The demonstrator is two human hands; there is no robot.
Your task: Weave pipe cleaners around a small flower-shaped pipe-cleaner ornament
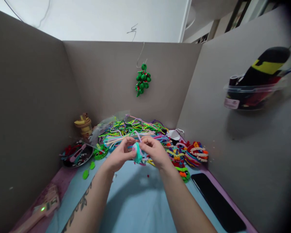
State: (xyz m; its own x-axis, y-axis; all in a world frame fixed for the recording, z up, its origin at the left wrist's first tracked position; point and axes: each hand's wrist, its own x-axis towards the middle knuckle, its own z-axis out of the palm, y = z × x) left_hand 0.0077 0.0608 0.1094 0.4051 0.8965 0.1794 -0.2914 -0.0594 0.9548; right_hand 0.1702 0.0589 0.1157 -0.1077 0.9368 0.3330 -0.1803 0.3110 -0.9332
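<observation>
Between my two hands, above the blue cloth [135, 200], is a small teal and lilac pipe-cleaner piece [137, 154]. My left hand [123, 153] pinches it from the left, with the thumb against its side. A lilac pipe-cleaner end [137, 136] sticks up from the piece, and the fingers of my right hand [152, 149] are closed at its base. Part of the piece is hidden behind the fingers. Just beyond my hands lies a heap of loose green, yellow and purple pipe cleaners [126, 127].
At left are a dark bowl [74, 166] of small parts, green discs [85, 174] and a pink power strip [47, 207]. At right lie colourful pipe-cleaner pieces [195, 153] and a black phone [217, 200]. Grey panels [106, 81] enclose three sides; a green ornament [143, 79] hangs at the back.
</observation>
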